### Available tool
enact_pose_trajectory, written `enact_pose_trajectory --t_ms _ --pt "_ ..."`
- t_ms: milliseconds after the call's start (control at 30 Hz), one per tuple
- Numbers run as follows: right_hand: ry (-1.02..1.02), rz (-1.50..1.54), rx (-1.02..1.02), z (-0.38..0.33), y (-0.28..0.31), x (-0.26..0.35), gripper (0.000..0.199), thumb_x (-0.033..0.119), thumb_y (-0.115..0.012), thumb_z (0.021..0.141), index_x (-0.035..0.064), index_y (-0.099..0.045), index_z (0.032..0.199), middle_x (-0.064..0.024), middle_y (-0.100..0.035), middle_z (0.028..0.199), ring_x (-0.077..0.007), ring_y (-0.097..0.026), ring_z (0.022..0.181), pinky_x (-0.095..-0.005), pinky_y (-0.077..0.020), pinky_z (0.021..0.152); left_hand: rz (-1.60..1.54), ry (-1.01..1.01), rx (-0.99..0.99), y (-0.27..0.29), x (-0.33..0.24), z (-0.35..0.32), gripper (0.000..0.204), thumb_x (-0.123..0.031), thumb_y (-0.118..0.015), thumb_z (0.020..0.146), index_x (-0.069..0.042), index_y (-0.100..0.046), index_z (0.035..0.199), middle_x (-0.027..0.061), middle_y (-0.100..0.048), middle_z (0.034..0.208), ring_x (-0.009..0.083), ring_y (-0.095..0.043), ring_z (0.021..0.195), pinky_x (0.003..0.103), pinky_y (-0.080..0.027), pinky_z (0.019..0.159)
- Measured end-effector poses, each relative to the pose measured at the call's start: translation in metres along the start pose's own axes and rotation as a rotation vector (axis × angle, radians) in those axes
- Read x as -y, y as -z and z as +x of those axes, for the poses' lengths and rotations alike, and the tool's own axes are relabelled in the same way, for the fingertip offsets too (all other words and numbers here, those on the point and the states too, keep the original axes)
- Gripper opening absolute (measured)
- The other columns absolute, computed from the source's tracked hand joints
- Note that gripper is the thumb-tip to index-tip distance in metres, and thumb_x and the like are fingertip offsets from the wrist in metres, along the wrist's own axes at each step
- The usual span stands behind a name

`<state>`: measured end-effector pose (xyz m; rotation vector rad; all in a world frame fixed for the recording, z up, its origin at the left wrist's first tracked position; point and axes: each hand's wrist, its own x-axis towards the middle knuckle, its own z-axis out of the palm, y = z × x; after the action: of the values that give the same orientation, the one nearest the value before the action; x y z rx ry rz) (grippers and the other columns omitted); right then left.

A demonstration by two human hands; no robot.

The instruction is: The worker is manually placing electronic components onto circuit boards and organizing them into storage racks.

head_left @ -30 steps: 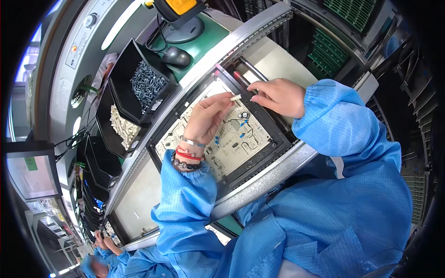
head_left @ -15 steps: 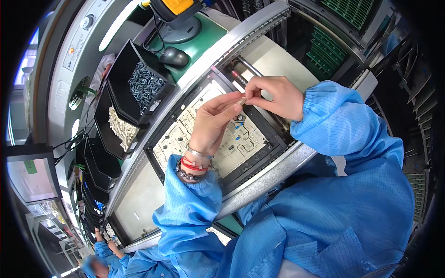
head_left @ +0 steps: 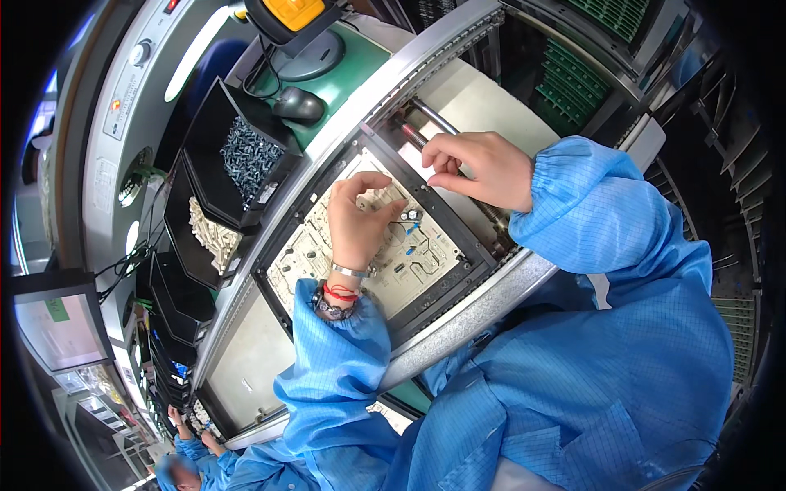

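Observation:
My left hand [head_left: 359,221] hovers over the left-middle part of a pale circuit board [head_left: 422,262], its thumb and forefinger apart in a curve. Nothing shows between those two fingertips; the other fingers are hidden behind the hand. Beyond the board's right edge, my right hand [head_left: 483,170] is raised above the frame and a metal rod, its fingers bent in toward the thumb. Whether something small sits in its fingers cannot be made out. The board carries small white, black and blue components and lies in a dark frame [head_left: 407,326].
Left of the rail stand a black bin of dark blue-grey small parts [head_left: 252,155] and another of cream parts [head_left: 214,233]. Behind are a computer mouse [head_left: 299,105] and a yellow-black device [head_left: 293,15]. A metal rail [head_left: 467,307] runs in front. Another person [head_left: 192,458] works at lower left.
My hands, together over a small pale piece before, have come apart. The left moved down and left over the board; the right stayed near its place. The pale piece no longer shows between them.

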<state>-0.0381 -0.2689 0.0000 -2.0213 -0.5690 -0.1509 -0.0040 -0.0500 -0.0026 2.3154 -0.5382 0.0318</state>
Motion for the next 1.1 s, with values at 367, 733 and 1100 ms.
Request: enact_pose_trajectory --t_ms 367,733,1100 --pt "0.019 -0.035 0.010 -0.001 0.001 0.004 0.019 0.008 -0.064 0.079 0.0034 -0.052 0.093 -0.0082 -0.060 0.076 -0.0191 -0.061 0.072 -0.0302 -0.0490 0.066 0.157 -0.003 0.109 0.009 -0.004 0.009 0.033 -0.007 -0.078 0.055 -0.008 -0.064 0.085 0.0014 -0.063 0.082 0.0216 -0.053 0.085 0.032 -0.042 0.078" --pt "0.075 -0.044 -0.024 -0.003 0.001 0.003 0.019 0.008 -0.064 0.079 0.0037 -0.052 0.092 -0.0074 -0.059 0.074 -0.0188 -0.060 0.069 -0.0304 -0.0487 0.065 0.226 -0.019 0.181 0.016 -0.010 0.013 0.036 -0.008 -0.079 0.054 -0.011 -0.065 0.088 0.0009 -0.064 0.077 0.0216 -0.053 0.085 0.033 -0.042 0.078" --pt "0.003 -0.025 0.059 -0.003 0.009 -0.005 0.017 0.007 -0.061 0.081 0.0036 -0.052 0.095 -0.0076 -0.059 0.077 -0.0193 -0.060 0.070 -0.0302 -0.0486 0.064 0.427 -0.372 0.222 0.019 -0.012 0.005 0.017 -0.016 -0.075 0.063 -0.016 -0.068 0.077 -0.0027 -0.056 0.091 0.0214 -0.047 0.095 0.034 -0.034 0.082"
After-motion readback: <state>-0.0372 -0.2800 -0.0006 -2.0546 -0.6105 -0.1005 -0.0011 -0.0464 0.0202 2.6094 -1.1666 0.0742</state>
